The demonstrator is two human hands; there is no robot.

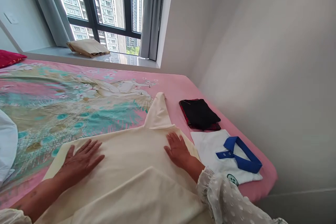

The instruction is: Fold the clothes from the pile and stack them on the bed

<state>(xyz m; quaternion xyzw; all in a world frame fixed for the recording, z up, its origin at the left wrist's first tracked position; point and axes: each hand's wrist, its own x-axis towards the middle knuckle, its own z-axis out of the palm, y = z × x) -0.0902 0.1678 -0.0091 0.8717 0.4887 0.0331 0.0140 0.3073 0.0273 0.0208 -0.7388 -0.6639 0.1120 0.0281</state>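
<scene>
A cream garment point(126, 157), which looks like a hoodie, lies spread on the bed before me. Its pointed, hood-like part point(159, 113) stretches away toward the far side. My left hand point(82, 159) rests flat on the cloth near its left edge, fingers spread. On the right part of the same garment lies my right hand point(178, 149), palm down with the fingers apart and slightly blurred. Neither hand grips anything. A raised fold crosses the cloth below and between the hands, and the garment's near end runs out of view.
Right of the garment sits a folded white polo shirt point(210, 147) with a blue collar. Beyond it is a folded black and red-plaid cloth point(201, 113). White fabric point(6, 143) shows at the left edge. The pink patterned bed point(173, 84) meets a wall point(249, 77); a beige bundle point(88, 47) lies on the windowsill.
</scene>
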